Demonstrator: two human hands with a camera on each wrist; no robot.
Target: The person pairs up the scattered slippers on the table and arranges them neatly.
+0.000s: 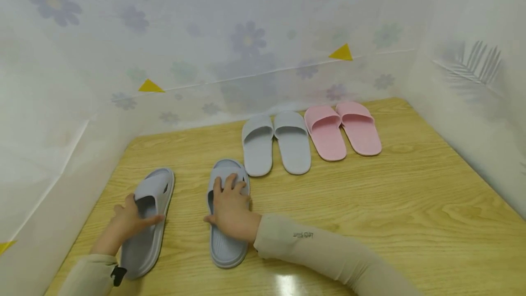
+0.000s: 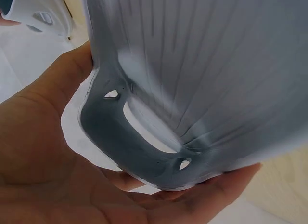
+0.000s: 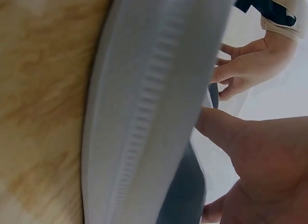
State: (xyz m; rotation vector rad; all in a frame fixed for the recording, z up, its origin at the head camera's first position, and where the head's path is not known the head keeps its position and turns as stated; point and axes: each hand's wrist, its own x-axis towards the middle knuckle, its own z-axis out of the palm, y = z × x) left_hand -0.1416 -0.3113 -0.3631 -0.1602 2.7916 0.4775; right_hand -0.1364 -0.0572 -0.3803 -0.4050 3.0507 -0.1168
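On the wooden table lie two grey-blue slippers with holed straps, set apart, toes facing the back. My left hand [image 1: 127, 220] grips the left slipper [image 1: 139, 257] across its width, with the thumb at its right edge. The left wrist view looks into that slipper [image 2: 192, 65], its strap between thumb and fingers. Spanning the right slipper [image 1: 228, 254] is my right hand [image 1: 233, 209], fingers over the strap and thumb at the left edge. In the right wrist view, the thumb touches the side of the slipper [image 3: 139, 113]; the fingertips are mostly hidden.
Side by side at the back stand a pair of light grey slippers [image 1: 293, 150] and a pair of pink slippers [image 1: 362, 136]. The right grey-blue slipper's toe is close to the light grey pair. Pale flowered sheeting [image 1: 197, 58] encloses the wooden table [image 1: 370, 204] at the back and sides.
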